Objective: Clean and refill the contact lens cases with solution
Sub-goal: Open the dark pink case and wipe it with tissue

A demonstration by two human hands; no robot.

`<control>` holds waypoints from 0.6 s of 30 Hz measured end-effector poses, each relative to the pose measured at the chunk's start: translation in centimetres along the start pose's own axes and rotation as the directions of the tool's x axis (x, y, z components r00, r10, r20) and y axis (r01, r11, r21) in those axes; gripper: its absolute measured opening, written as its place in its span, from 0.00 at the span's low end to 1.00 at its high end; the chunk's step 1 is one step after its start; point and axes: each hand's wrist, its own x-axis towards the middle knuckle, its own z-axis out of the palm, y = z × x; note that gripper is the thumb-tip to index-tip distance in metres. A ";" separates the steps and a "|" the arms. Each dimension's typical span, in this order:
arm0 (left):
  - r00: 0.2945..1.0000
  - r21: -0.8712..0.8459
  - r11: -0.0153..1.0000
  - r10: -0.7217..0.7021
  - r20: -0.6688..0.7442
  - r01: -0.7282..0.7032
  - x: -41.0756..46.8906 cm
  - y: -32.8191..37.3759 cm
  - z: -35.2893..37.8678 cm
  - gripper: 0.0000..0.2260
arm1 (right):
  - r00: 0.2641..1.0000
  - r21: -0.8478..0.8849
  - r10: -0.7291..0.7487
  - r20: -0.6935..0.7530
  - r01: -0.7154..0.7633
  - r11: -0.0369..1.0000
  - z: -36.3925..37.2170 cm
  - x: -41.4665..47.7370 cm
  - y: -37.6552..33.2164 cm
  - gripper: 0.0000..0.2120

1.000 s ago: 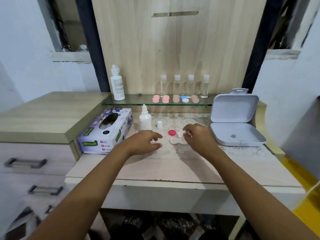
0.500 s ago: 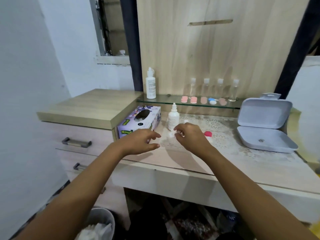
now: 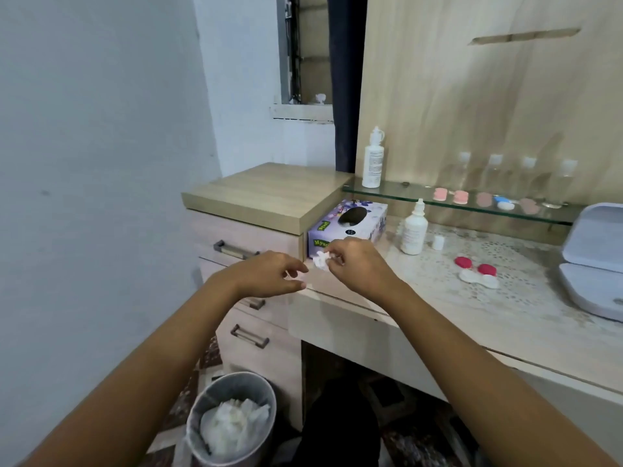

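Our right hand [image 3: 354, 267] pinches a small white wad [image 3: 320, 261] off the counter's left edge, in front of the tissue box [image 3: 347, 224]. Our left hand [image 3: 266, 278] hovers just beside it, fingers loosely curled. A white scrap may sit at its fingertips, but we cannot tell through the blur. The case [image 3: 478, 279] lies well apart on the counter [image 3: 505, 318], wells open, pink caps [image 3: 463, 262] against it, near the bottle [image 3: 414, 234]. The bin [image 3: 232, 419] stands below, to the left. If we let go here, the wad would likely miss it. Open wells could also gather dust, and a careless reach back might topple the bottle.
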 end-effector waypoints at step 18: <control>0.975 -0.091 0.970 -0.223 0.024 0.224 -5.7 -11.8 3.3 0.18 | 0.965 0.128 -0.133 0.224 0.106 0.986 10.6 3.5 -8.0 0.13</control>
